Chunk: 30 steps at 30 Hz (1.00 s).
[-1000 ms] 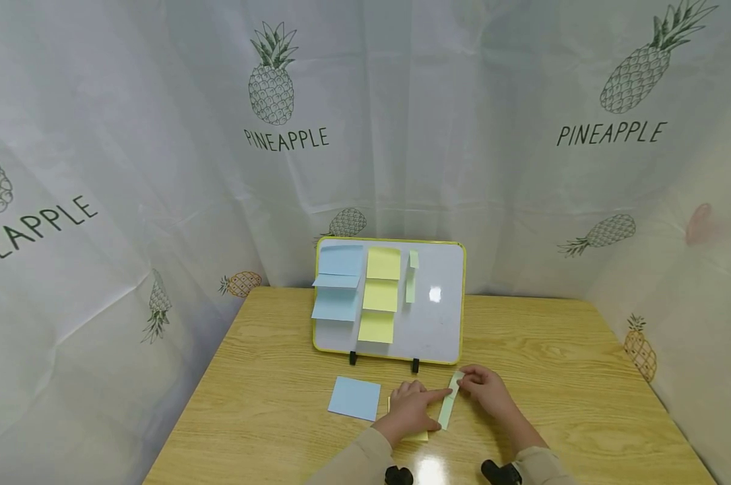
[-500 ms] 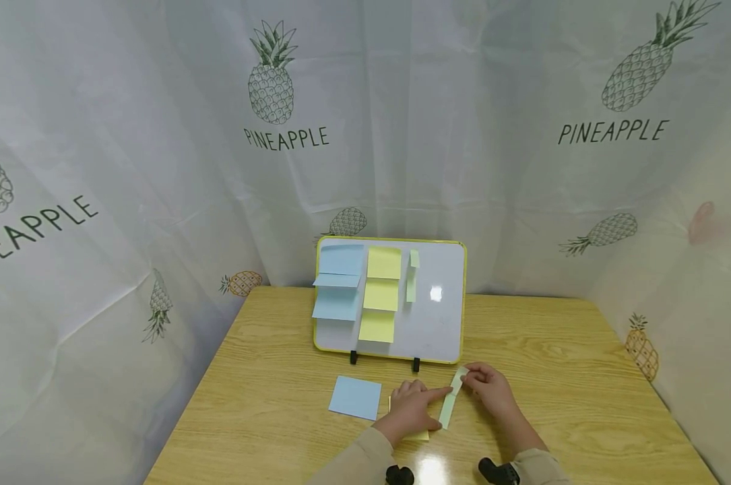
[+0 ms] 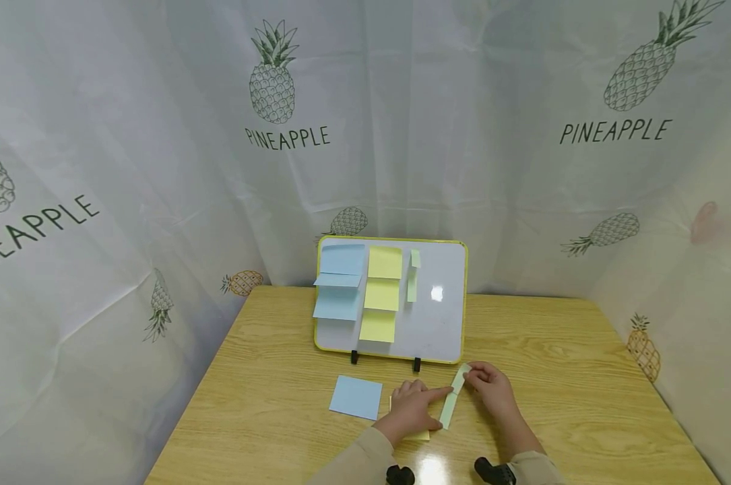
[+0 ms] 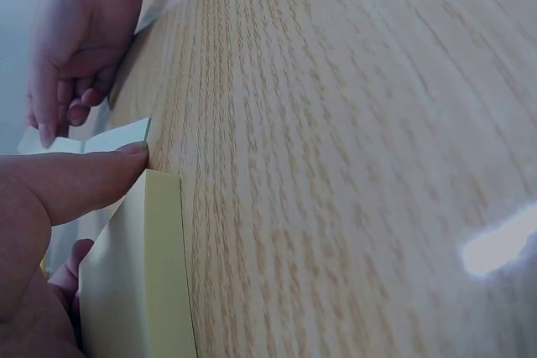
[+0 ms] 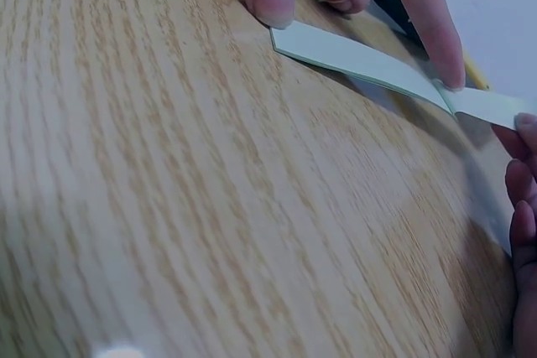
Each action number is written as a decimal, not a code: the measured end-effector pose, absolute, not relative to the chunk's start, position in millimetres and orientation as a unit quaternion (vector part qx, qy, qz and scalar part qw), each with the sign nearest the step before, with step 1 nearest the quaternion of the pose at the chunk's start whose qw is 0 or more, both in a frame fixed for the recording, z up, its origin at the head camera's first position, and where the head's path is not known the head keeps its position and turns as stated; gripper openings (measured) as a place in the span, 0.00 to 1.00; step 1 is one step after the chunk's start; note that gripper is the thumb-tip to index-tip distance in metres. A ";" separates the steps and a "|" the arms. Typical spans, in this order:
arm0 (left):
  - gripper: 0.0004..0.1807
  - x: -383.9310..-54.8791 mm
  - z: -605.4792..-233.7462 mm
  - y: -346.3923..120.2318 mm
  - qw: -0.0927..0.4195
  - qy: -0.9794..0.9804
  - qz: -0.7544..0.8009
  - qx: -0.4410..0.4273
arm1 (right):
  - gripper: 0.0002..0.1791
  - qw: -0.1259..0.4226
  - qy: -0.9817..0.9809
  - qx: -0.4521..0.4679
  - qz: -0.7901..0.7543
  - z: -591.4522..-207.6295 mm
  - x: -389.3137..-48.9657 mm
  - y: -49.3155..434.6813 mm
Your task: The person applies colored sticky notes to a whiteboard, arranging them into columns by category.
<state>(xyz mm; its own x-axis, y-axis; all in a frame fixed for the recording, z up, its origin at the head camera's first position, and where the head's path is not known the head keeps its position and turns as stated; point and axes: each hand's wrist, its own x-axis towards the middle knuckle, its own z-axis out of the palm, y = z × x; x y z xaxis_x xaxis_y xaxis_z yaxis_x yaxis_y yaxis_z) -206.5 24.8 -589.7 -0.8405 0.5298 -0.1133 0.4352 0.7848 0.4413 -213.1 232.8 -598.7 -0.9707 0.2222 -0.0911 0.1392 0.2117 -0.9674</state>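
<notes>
A narrow pale green pad of sticky notes (image 3: 449, 409) lies slanted on the table. My left hand (image 3: 409, 408) presses it, thumb on the near end and straight index finger partway along. My right hand (image 3: 491, 391) pinches the far end of a green sticky note (image 3: 461, 378), which meets the pad at a crease beside the left index fingertip (image 5: 453, 73). Under my left hand lies a yellow sticky note pad (image 4: 159, 266), partly hidden. A blue sticky note pad (image 3: 356, 397) lies left of that hand.
Behind the hands stands a yellow-framed whiteboard (image 3: 433, 330) on black feet. Blue notes (image 3: 336, 303), yellow notes (image 3: 382, 294) and narrow green notes (image 3: 412, 286) hang on it in columns. A printed pineapple curtain (image 3: 401, 135) surrounds the table (image 3: 268, 404).
My right hand has moved slightly away and to the right, drawing the far end of the green note along. My left hand stays in place on the pad.
</notes>
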 end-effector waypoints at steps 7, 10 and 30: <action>0.42 -206.2 -589.0 26.5 0.117 0.939 0.200 0.255 | 0.16 0.048 -0.765 -0.131 0.628 -597.7 -212.2 233.4; 0.42 -205.7 -585.7 26.7 0.119 0.939 0.198 0.256 | 0.16 0.054 -0.757 -0.137 0.637 -596.8 -212.1 234.2; 0.37 -211.7 -581.5 23.4 0.115 0.934 0.205 0.269 | 0.13 0.065 -0.728 -0.128 0.670 -593.0 -210.1 235.9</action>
